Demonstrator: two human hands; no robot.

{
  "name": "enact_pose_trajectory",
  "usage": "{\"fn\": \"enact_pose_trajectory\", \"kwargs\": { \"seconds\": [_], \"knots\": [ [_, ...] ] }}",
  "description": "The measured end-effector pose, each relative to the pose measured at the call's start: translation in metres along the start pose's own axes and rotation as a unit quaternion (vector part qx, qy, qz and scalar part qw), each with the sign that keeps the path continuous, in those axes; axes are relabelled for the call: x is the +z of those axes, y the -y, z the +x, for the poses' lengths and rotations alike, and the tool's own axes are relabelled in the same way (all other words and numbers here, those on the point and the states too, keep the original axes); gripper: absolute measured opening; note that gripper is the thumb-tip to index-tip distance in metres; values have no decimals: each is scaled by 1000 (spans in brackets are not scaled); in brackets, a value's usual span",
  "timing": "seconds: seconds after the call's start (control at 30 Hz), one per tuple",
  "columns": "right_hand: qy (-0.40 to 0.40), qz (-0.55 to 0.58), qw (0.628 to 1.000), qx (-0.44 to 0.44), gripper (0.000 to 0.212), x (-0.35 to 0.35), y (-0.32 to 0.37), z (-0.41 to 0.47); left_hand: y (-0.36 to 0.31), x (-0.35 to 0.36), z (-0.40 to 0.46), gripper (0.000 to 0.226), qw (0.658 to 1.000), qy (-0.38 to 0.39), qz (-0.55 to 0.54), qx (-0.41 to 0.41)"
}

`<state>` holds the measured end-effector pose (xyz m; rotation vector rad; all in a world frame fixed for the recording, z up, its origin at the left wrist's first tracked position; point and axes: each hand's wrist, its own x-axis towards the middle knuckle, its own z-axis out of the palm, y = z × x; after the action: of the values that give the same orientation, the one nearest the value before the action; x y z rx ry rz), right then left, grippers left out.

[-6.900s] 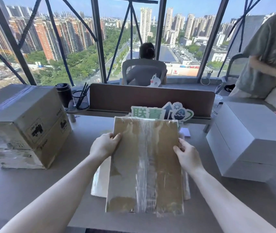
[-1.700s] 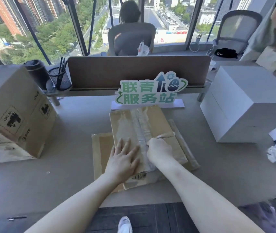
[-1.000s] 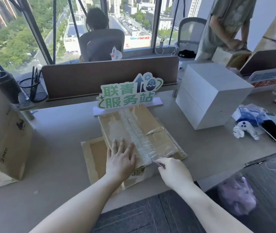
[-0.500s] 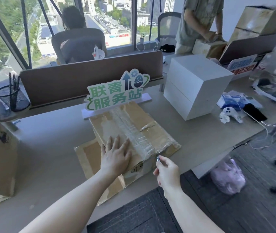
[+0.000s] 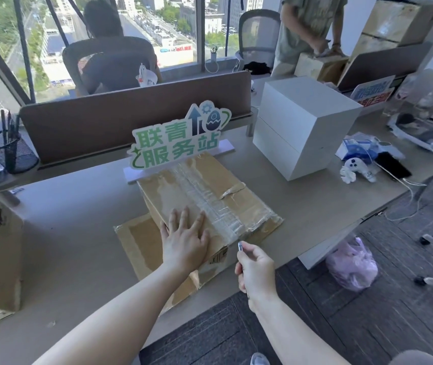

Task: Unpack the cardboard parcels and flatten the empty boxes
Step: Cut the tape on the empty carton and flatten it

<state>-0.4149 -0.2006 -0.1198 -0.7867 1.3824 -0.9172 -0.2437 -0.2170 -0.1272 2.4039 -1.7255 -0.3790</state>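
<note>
Since the earlier frame, right hand [image 5: 256, 270] (gripping a small blade [image 5: 240, 245]) cleared the taped parcel [image 5: 210, 196]; left hand [image 5: 186, 242] presses flat; seam judged cut.

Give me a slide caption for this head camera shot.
Left hand presses flat on taped cardboard box; right hand holds a small blade beside it.

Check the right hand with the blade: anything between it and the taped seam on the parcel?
Nothing visible. The right hand holds the small blade just off the near edge of the parcel, with open air to the taped seam. The left hand lies flat beside the seam, not across it.
</note>
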Motion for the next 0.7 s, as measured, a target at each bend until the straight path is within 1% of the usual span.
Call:
{"fn": "enact_pose_trajectory", "kwargs": {
  "seconds": [0.27,0.5,0.63,0.7],
  "knots": [
    [8,6,1000,1,20,3,-4,-8,-1,-1,-2,56,1000,-4,-3,0],
    [39,-18,999,12,21,10,-8,-20,1,-1,-1,55,1000,2,-5,2],
    [75,-50,996,15,22,-10,1,-20,4,-1,-1,55,1000,6,-5,11],
    [64,-70,995,-7,20,-23,6,-18,7,-2,-1,56,1000,7,-8,18]
  ]
}}
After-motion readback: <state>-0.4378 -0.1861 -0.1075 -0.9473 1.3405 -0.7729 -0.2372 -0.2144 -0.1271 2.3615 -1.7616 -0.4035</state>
